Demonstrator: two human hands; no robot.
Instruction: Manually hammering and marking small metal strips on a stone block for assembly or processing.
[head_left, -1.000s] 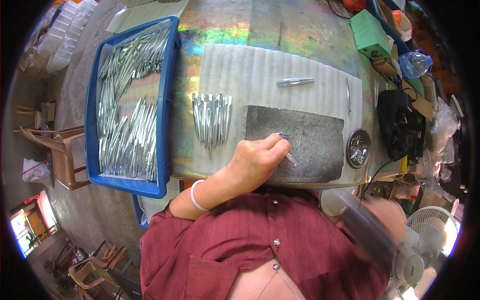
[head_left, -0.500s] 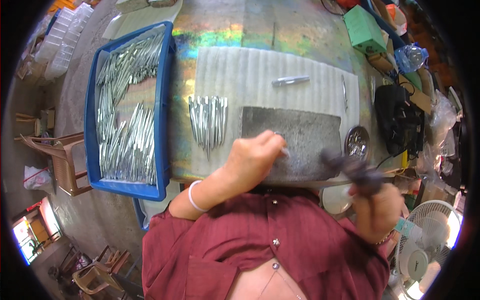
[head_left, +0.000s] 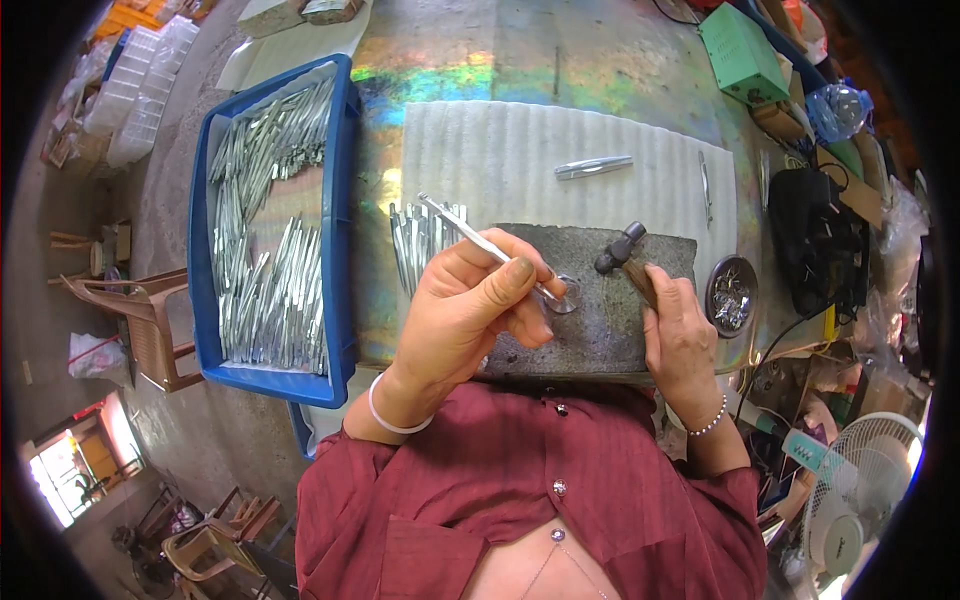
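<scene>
My left hand (head_left: pixel 470 295) pinches a slim silver metal strip (head_left: pixel 468 230) between thumb and fingers, its long end pointing up and left. The other end reaches a small round shiny metal piece (head_left: pixel 563 294) on the dark grey slab (head_left: pixel 660 260); whether they touch, I cannot tell. My right hand (head_left: pixel 682 335) is closed round the wooden handle of a small hammer (head_left: pixel 630 262), whose dark head lies over the slab. Behind my left hand, a row of similar silver strips (head_left: pixel 415 235) lies on the white foam sheet (head_left: pixel 490 140), partly hidden.
A blue tray (head_left: pixel 343 230) full of silver strips stands on the left. On the foam lie a silver piece (head_left: pixel 594 167) and a thin strip (head_left: pixel 705 185). A dark round dish (head_left: pixel 732 296) of small metal bits sits right of the slab, near a black bag-like object (head_left: pixel 805 240).
The hammer, blurred and raised at the right, has come down and left over the slab. My left hand has turned, so the silver strip now shows plainly.
</scene>
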